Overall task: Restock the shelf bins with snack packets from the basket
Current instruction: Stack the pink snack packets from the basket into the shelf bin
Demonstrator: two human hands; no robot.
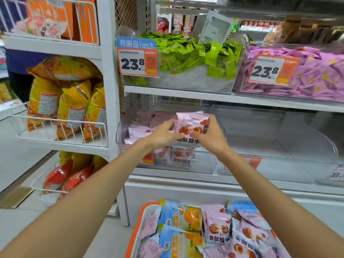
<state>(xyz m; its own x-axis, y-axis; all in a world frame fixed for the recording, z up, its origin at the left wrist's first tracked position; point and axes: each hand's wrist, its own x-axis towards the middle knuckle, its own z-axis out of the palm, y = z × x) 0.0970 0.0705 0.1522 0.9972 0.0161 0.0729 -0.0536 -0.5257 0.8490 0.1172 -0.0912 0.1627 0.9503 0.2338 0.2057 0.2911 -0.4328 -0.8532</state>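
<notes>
Hands: our left hand point(163, 134) and right hand point(209, 135) pinch one pink packet point(191, 123) over the clear bin point(212, 161); the basket point(135, 231) sits near.

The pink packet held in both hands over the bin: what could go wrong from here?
1. The pink packet is held only at its edges by the left hand and right hand; it may slip outside the clear bin.
2. The blue packets in the orange basket could get mixed in.

Pink snack packet point(189, 127) upright over clear bin point(167, 164)
</notes>
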